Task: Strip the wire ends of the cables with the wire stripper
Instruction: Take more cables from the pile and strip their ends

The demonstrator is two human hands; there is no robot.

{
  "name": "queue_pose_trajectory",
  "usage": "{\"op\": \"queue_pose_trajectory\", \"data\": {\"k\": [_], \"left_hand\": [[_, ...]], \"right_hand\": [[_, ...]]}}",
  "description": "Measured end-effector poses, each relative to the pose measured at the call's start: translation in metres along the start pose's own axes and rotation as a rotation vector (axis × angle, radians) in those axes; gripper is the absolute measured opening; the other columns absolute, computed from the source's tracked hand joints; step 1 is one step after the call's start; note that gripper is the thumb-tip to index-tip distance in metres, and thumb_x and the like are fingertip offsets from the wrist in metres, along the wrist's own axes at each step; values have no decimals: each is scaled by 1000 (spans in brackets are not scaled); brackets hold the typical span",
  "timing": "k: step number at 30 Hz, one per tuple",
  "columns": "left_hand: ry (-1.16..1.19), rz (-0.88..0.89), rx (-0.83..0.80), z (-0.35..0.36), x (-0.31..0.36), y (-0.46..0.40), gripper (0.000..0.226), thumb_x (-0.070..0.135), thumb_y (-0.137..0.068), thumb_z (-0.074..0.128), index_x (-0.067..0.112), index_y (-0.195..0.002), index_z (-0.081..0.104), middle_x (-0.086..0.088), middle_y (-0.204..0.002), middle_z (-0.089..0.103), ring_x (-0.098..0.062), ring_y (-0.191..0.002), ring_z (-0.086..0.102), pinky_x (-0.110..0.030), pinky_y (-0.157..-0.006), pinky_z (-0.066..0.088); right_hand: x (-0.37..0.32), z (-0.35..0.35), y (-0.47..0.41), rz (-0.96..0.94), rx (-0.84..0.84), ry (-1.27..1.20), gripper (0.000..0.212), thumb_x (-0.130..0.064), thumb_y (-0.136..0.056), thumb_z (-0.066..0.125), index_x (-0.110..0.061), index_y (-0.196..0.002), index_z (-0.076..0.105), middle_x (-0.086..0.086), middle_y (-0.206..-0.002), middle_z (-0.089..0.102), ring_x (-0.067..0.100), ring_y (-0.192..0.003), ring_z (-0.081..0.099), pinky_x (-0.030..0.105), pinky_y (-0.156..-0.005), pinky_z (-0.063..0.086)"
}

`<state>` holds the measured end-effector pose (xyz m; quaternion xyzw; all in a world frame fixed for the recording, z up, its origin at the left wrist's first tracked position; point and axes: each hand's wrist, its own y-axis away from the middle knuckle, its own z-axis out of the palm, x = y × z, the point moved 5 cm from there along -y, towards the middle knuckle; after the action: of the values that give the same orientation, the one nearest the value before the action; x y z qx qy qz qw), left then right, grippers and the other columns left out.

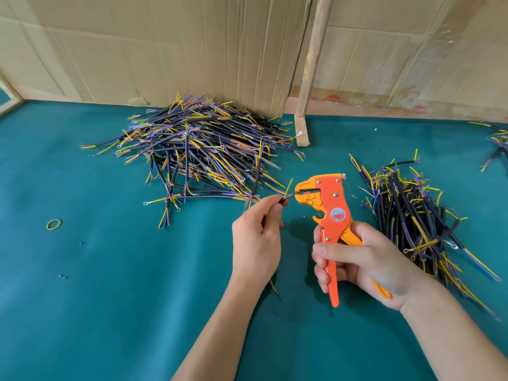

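My right hand grips the handles of an orange and yellow wire stripper, held upright with its jaws pointing left. My left hand pinches a short black cable near its end. One thin wire of that cable reaches into the stripper's jaws, and a yellow-green wire sticks up beside it. The cable's other end hangs out below my left wrist. A large heap of black cables with coloured wire ends lies behind my hands. A second pile of cables lies to the right.
Green cloth covers the table. A yellow rubber band and tiny insulation scraps lie at left. Cardboard sheets and a wooden post stand along the back. A few more cables lie at the far right edge.
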<state>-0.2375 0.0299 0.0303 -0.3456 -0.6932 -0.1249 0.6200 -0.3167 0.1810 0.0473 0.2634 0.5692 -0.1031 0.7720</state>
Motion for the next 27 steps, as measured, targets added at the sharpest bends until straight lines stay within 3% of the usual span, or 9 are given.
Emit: {"op": "queue_pose_trajectory", "data": {"k": [15, 20, 27], "left_hand": [[7, 2, -4, 0, 1, 0, 22, 11, -104, 54, 19, -98, 73, 16, -64, 53, -3, -62, 53, -11, -58, 35], [15, -2, 4, 0, 0, 0, 22, 12, -104, 54, 20, -98, 73, 17, -64, 55, -4, -59, 51, -12, -56, 33], [41, 7, -21, 1, 2, 0, 21, 12, -103, 55, 21, -97, 73, 11, -64, 53, -8, -57, 45, -15, -55, 33]], "right_hand": [[2, -2, -2, -3, -5, 32, 33, -19, -69, 87, -8, -90, 65, 21, -74, 55, 35, -59, 55, 43, -57, 54], [4, 0, -4, 5, 25, 47, 28, -23, -80, 82, -11, -82, 57, 14, -67, 48, 29, -51, 47, 38, -51, 48], [6, 5, -2, -23, 42, 5, 33, -31, -79, 85, -13, -76, 57, 12, -63, 43, 26, -46, 41, 36, -48, 44]]}}
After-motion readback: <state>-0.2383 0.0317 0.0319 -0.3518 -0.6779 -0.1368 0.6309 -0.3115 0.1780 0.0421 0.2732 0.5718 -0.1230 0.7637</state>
